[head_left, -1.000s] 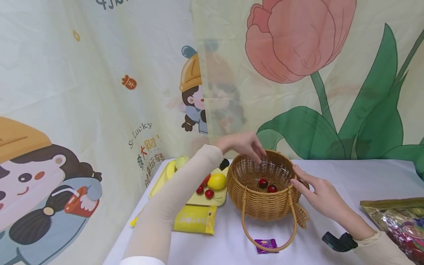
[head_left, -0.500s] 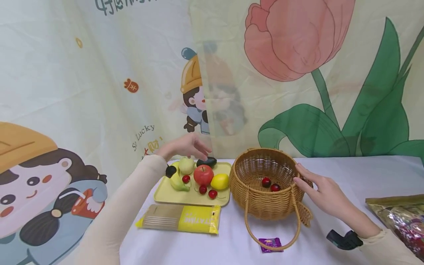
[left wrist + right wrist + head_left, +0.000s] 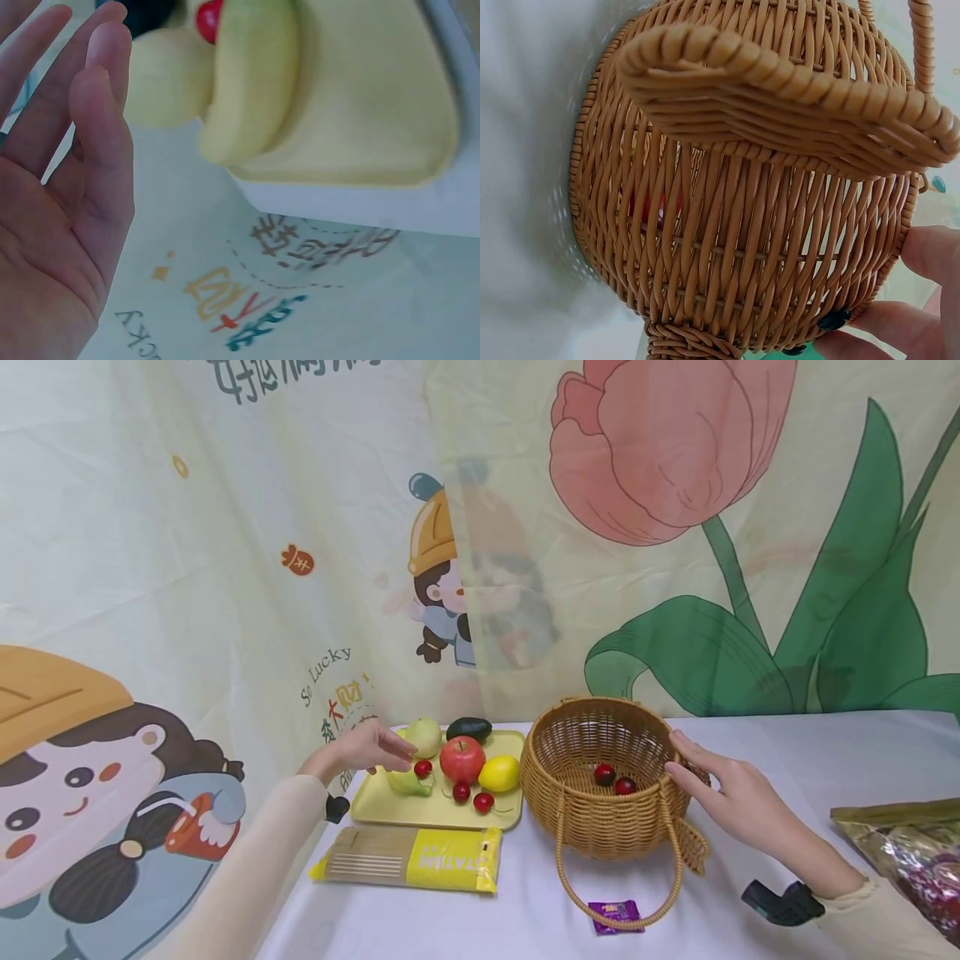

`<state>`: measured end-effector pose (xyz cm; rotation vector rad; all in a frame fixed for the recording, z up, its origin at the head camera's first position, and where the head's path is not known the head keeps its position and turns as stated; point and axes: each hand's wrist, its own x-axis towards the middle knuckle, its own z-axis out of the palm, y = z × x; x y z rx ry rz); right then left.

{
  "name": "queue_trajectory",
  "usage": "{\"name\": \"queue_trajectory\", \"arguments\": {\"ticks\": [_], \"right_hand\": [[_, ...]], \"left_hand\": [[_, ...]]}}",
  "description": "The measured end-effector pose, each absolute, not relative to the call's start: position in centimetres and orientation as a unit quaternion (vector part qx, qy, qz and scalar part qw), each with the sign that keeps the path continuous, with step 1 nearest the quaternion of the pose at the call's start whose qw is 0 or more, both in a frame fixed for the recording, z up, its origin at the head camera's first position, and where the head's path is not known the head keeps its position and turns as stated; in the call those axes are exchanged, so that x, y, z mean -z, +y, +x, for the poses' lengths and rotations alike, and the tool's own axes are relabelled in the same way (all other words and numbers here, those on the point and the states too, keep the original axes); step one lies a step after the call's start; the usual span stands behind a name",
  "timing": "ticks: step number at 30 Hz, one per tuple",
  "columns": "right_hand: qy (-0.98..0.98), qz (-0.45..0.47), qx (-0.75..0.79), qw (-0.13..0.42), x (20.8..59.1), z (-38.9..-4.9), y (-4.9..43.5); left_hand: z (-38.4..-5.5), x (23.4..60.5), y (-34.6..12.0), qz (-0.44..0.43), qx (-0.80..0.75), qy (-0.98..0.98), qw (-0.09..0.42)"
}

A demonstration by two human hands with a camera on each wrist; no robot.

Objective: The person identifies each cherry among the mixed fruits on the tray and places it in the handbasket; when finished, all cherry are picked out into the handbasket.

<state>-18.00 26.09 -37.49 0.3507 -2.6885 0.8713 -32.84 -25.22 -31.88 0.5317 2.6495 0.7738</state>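
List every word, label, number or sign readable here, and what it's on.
"So Lucky": left backdrop cloth.
"發大财!": same cloth; writing below unclear.
"好": same cloth, top; following characters cut off.
Yellow packet: lettering too blurred.
Purple packet: too small.
Foil bag: print unreadable.
Wicker basket: none visible.

Left hand [image 3: 367, 747] hanging, fingers loosely bent — right hand [image 3: 731, 789] angled inward, fingers extended, thumb apart.

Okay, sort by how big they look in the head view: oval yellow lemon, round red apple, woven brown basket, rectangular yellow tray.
Woven basket
Yellow tray, partly covered by fruit
Red apple
Yellow lemon, only slightly smaller than the apple
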Motion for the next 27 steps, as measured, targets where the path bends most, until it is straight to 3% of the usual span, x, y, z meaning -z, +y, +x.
{"name": "queue_trajectory", "arguments": {"ticks": [27], "right_hand": [[-0.932,0.122,-0.307,0.152,37.6,-18.0,26.0]], "left_hand": [[-36.1,36.7,-24.2,0.133,-0.243,0.950,0.142]]}}
